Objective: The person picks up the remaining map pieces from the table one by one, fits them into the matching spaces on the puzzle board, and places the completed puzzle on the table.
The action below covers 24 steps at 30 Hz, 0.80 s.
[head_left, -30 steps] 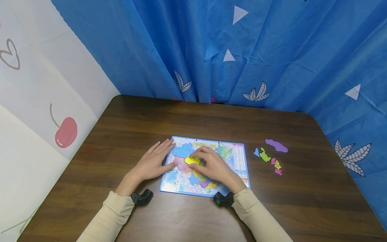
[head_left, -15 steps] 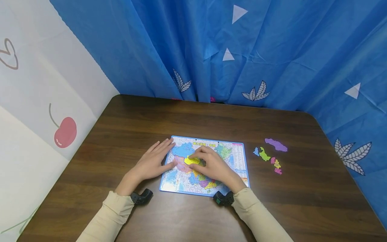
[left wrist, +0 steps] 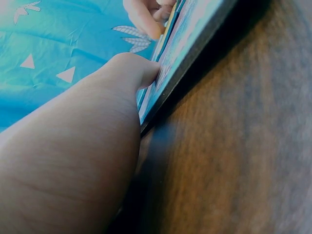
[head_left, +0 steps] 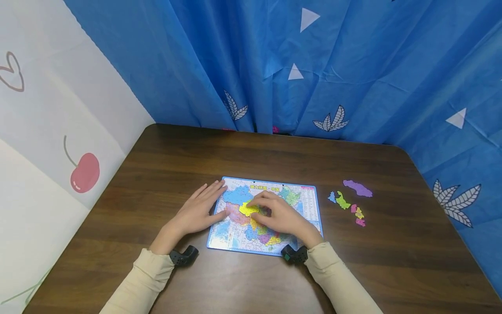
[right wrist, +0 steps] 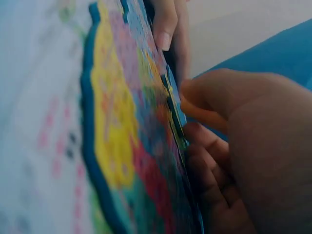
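A blue-edged map puzzle board (head_left: pixel 310 205) lies flat on the table. My right hand (head_left: pixel 282 216) is over its middle, thumb and fingertips pinching a bright yellow puzzle piece (head_left: pixel 245 210). Left of the board's middle are a large blue piece (head_left: pixel 236 195) and a pink piece (head_left: pixel 236 214). With fingers extended, my left hand (head_left: pixel 196 213) rests at the board's left edge; its thumb (left wrist: pixel 148 72) touches the board's surface in the left wrist view. The right wrist view shows my curled right fingers (right wrist: pixel 209 151) low over raised map pieces; the palm hides part of the map.
Right of the board lie loose pieces: a purple one (head_left: pixel 357 188), a green one (head_left: pixel 343 201), a small blue one (head_left: pixel 332 197), a yellow one (head_left: pixel 359 213) and two pink ones. A blue curtain (head_left: pixel 251 65) hangs behind the dark wooden table (head_left: pixel 188 148).
My right hand and wrist have shifted slightly to the right, the fingertips still at the yellow puzzle piece. My left hand has stayed in place.
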Each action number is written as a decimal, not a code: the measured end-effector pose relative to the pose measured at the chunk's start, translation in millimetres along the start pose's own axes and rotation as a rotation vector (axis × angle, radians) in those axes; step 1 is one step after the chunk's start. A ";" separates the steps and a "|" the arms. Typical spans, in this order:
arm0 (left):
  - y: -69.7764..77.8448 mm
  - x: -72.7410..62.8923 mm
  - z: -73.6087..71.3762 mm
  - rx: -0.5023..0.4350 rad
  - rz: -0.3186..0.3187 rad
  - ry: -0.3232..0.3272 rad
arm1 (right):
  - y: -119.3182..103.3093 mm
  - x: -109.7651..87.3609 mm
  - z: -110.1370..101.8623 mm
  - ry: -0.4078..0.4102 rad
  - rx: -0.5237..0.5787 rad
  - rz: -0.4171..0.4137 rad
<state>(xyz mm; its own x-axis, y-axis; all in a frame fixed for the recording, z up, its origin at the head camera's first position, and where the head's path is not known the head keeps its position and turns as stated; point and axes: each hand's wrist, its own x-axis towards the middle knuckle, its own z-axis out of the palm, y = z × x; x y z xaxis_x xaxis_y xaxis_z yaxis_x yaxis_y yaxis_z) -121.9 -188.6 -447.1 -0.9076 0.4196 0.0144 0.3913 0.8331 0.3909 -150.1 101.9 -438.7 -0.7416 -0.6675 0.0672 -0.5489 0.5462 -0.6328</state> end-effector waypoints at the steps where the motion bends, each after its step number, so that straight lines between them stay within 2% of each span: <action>1: -0.2 0.0 0.0 0.001 0.004 0.004 | 1.4 -0.4 -1.0 -0.004 0.009 -0.002; 8: -0.7 1.0 -0.2 0.001 0.018 0.015 | 2.5 -0.6 -6.3 -0.007 0.061 0.008; 24: -0.3 0.2 0.7 0.001 0.007 0.005 | 1.4 -0.4 -4.8 0.013 0.036 -0.024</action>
<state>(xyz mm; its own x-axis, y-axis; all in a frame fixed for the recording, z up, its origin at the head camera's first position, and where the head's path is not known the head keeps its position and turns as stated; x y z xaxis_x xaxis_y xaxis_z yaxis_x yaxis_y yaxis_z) -122.1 -188.6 -447.9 -0.9054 0.4240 0.0214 0.3980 0.8303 0.3901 -152.4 105.3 -435.9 -0.7332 -0.6737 0.0927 -0.5529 0.5112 -0.6580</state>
